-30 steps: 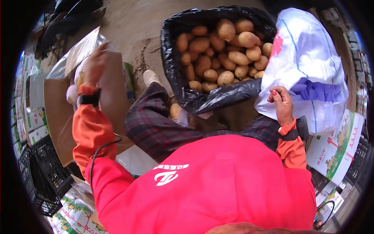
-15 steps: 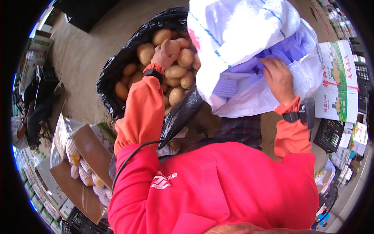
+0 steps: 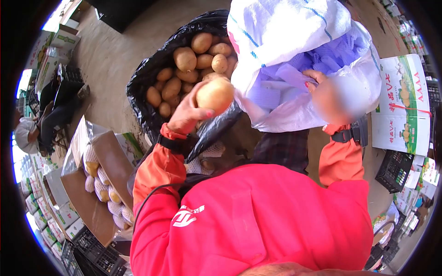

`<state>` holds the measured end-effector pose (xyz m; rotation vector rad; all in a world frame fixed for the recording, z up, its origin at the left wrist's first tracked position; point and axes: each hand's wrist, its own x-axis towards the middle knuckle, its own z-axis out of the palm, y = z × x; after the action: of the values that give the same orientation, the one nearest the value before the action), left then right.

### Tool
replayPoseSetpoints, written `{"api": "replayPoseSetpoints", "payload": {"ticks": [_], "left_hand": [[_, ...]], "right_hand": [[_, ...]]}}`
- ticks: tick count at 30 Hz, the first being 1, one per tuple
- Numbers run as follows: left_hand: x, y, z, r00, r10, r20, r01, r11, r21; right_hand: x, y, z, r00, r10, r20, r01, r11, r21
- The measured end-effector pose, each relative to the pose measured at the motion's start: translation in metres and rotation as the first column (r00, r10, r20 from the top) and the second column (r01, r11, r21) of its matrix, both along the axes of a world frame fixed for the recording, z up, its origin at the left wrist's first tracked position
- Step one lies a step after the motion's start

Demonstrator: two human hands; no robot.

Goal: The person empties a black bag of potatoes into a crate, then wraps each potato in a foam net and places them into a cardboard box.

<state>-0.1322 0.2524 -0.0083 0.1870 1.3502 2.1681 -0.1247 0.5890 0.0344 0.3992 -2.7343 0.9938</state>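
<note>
My left hand (image 3: 188, 115) is wrapped round a large potato (image 3: 215, 95), raised above the near edge of a black plastic bag (image 3: 142, 87). Many loose potatoes (image 3: 185, 60) fill that bag. On the right, a white woven sack (image 3: 276, 34) lies open, stuffed with pale purple-looking foam net sleeves (image 3: 329, 57). My right hand (image 3: 329, 99) reaches into the sack's mouth, its thumb and fingers pinched on the end of one foam net sleeve (image 3: 293, 75). Part of this hand is blurred.
At lower left, an open cardboard box (image 3: 85, 198) holds several net-wrapped potatoes (image 3: 103, 188). A printed potato carton (image 3: 400, 106) and a black crate (image 3: 394, 171) are on the right. Another person (image 3: 50, 112) sits at far left. A dark box (image 3: 122, 14) stands at the top.
My left hand has lifted a potato out of the black bag and brought it towards me. The fingers of my right hand have closed on a foam net sleeve. The view has shifted slightly.
</note>
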Motion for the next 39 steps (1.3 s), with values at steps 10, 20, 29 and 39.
{"api": "replayPoseSetpoints", "payload": {"ticks": [10, 20, 29, 39], "left_hand": [[0.071, 0.039, 0.05, 0.864, -0.17, -0.474, 0.124, 0.984, -0.128], [0.129, -0.026, 0.059, 0.977, 0.209, -0.036, -0.175, 0.89, 0.422], [0.143, -0.16, 0.057, 0.701, 0.29, -0.651, -0.711, 0.349, -0.61], [0.259, -0.489, 0.003, 0.353, 0.126, -0.927, -0.548, -0.776, -0.314]], "right_hand": [[0.041, -0.082, 0.027, 0.953, 0.298, 0.054, -0.288, 0.946, -0.146], [0.051, -0.19, 0.006, 0.491, 0.87, 0.047, -0.424, 0.286, -0.859], [0.085, -0.304, 0.017, 0.394, 0.905, 0.157, -0.401, 0.323, -0.857], [0.045, -0.251, -0.024, 0.661, 0.596, 0.456, -0.162, 0.707, -0.689]]}}
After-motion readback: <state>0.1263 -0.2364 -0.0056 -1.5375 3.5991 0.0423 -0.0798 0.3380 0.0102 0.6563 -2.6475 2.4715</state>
